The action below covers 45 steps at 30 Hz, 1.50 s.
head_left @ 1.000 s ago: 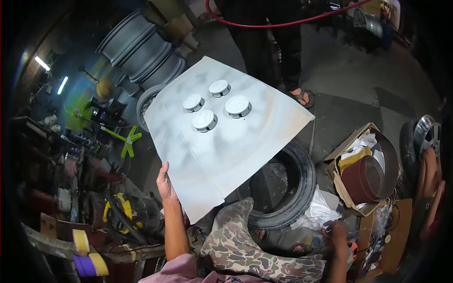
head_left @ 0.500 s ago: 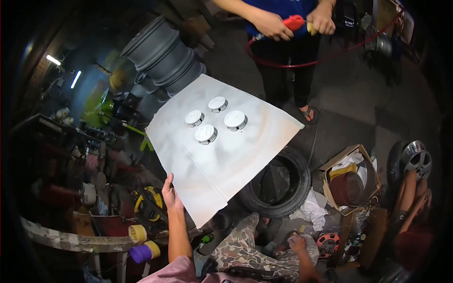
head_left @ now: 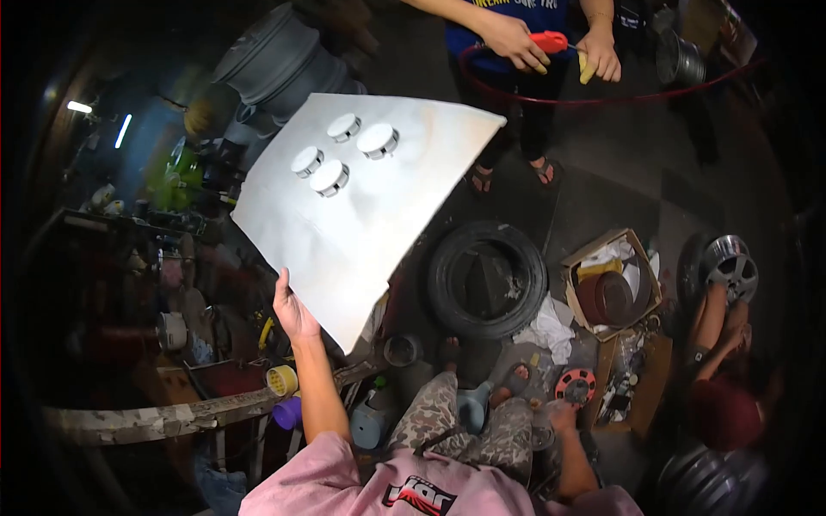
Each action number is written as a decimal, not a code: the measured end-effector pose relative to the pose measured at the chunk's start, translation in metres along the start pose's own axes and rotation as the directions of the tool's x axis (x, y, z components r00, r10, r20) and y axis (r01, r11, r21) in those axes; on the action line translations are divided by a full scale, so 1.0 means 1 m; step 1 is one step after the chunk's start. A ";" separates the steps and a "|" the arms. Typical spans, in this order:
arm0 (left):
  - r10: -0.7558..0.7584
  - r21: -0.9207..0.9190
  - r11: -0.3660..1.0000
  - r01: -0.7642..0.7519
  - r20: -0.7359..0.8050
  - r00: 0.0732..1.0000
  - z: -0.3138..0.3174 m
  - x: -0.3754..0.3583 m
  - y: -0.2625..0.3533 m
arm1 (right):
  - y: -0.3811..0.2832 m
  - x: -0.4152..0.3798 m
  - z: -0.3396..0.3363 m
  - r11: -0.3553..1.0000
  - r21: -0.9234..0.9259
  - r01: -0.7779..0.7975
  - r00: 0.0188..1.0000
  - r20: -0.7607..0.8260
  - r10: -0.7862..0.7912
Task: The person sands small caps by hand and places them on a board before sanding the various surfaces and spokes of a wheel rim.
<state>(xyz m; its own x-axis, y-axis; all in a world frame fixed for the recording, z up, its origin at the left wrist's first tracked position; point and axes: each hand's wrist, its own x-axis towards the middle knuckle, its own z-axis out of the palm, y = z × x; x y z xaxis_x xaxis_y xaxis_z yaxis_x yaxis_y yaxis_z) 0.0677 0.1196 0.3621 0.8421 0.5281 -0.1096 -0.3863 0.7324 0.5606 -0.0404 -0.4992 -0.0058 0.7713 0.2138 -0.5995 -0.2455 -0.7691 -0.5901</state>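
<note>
A large white board (head_left: pixel 344 232) is held out in front by my left hand (head_left: pixel 295 311), whose thumb lies over its near left edge; the other fingers are hidden beneath it. Four would be several: several round white caps (head_left: pixel 330 178) stand on the board's far half. My right hand (head_left: pixel 564 418) is low at the right, beside my camouflage trousers (head_left: pixel 433 411) and near a red reel (head_left: pixel 575 387); its fingers are blurred.
A co-worker's hands (head_left: pixel 514 41) hold a red tool (head_left: pixel 549 41) with a hose. Grey wheel rims (head_left: pixel 280 64) are stacked at upper left. A tyre (head_left: pixel 447 301) and a carton (head_left: pixel 572 279) lie on the floor. Another person (head_left: pixel 724 413) sits at right by a rim.
The board with its caps has moved up and left with my left hand. My view has shifted, showing more of my shirt and legs. The co-worker's hands have moved slightly apart.
</note>
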 end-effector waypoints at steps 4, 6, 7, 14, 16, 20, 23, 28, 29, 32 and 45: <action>-0.054 -0.025 0.998 0.056 0.090 0.995 0.009 0.026 0.012 | -0.039 -0.015 -0.051 0.985 -0.034 -0.170 0.967 -0.199 0.160; -0.077 -0.038 0.996 0.080 0.086 0.993 0.012 0.040 0.027 | -0.029 -0.025 -0.031 0.994 0.014 -0.107 0.963 -0.248 0.107; -0.085 -0.032 0.996 0.088 0.086 0.993 0.013 0.049 0.035 | -0.026 -0.032 -0.013 0.993 0.022 -0.114 0.962 -0.246 0.116; -0.071 0.029 0.997 0.068 0.122 0.990 0.033 0.087 0.077 | -0.019 -0.086 0.124 0.957 0.235 -0.173 0.951 -0.213 0.224; -0.051 0.006 0.999 0.051 0.159 0.986 0.047 0.089 0.081 | -0.009 -0.089 0.134 0.801 0.519 -0.300 0.917 -0.074 0.392; -0.006 -0.040 0.999 0.011 0.139 0.990 0.079 0.082 0.080 | -0.009 -0.055 0.060 0.987 0.149 -0.053 0.999 0.018 0.051; 0.050 -0.024 0.999 -0.047 0.136 0.989 0.102 0.075 0.085 | -0.034 -0.003 -0.027 0.594 0.682 -0.426 0.904 0.343 0.255; 0.105 0.026 0.994 -0.108 0.116 0.988 0.122 0.085 0.108 | -0.014 0.082 -0.074 0.684 0.710 -0.168 0.955 -0.054 0.291; 0.118 0.036 0.992 -0.124 0.136 0.984 0.125 0.090 0.114 | -0.026 0.090 -0.078 0.749 0.637 -0.182 0.955 -0.067 0.289; 0.179 0.005 0.983 -0.182 0.158 0.971 0.133 0.109 0.126 | -0.038 0.105 -0.060 0.619 0.760 -0.199 0.974 0.085 0.209; 0.617 0.290 0.764 -0.577 -0.067 0.784 0.158 0.338 0.175 | -0.138 0.189 0.008 0.876 0.465 -0.131 0.974 -0.105 0.201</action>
<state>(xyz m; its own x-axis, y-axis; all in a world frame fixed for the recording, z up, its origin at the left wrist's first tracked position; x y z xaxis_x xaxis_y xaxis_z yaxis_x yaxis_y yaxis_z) 0.3442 0.3584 0.5535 0.3963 0.8950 0.2047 -0.6717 0.1306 0.7292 0.1342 -0.3478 -0.0417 0.7634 -0.0098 -0.6459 -0.5889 -0.4215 -0.6896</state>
